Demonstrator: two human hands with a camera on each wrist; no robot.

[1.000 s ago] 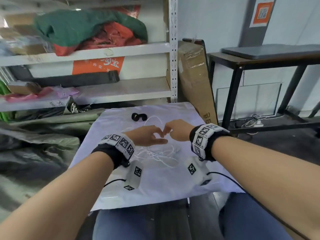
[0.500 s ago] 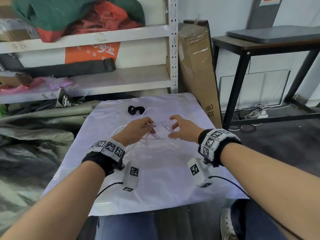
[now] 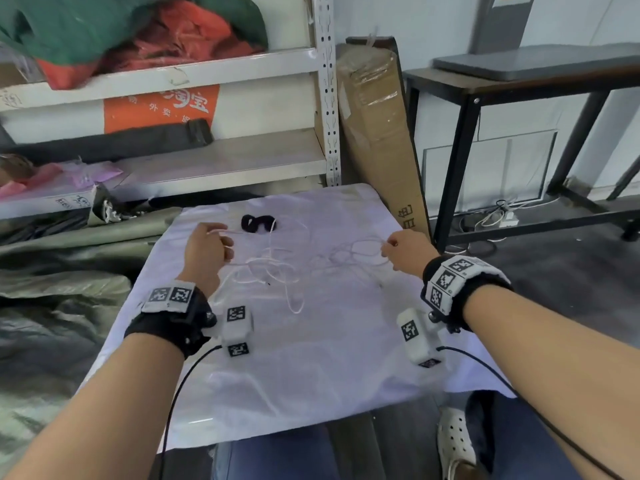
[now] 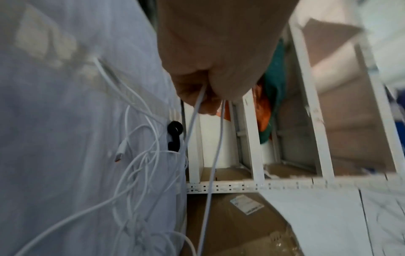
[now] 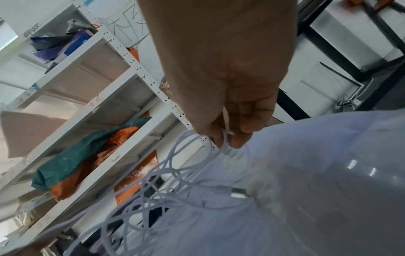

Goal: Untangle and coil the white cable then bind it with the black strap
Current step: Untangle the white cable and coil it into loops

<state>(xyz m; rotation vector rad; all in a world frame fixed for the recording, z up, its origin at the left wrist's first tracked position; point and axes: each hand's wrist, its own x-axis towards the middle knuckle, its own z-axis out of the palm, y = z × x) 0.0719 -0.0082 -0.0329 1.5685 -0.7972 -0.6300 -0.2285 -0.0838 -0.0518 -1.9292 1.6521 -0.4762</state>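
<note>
Head view shows the white cable [image 3: 277,268] spread in loose, crossing loops on the white cloth-covered table [image 3: 311,368], strung between your two hands, and that is where the trouble could start, in my judgement: if you draw the hands further apart while the loops in the middle are crossed, they may cinch into a tighter knot instead of falling free. One connector [image 4: 120,153] lies among the strands near your left side and another plug [image 5: 237,192] sits close to your right; either could snag inside a loop and drag the tangle with it. The black strap [image 3: 258,223] lies curled on the far part of the cloth, just beside some of the cable and perhaps touching it, so a sharp pull might sweep it off the table edge toward the shelving. Your left hand [image 3: 206,252] is raised over the left side of the cloth, knuckles up, fingers curled and pinching two runs of cable that hang from the fingertips in the left wrist view. Your right hand [image 3: 403,249] reaches over the right edge, fingers and thumb closed on a small bundle of loops, with both forearms spread wide and angled inward.
</note>
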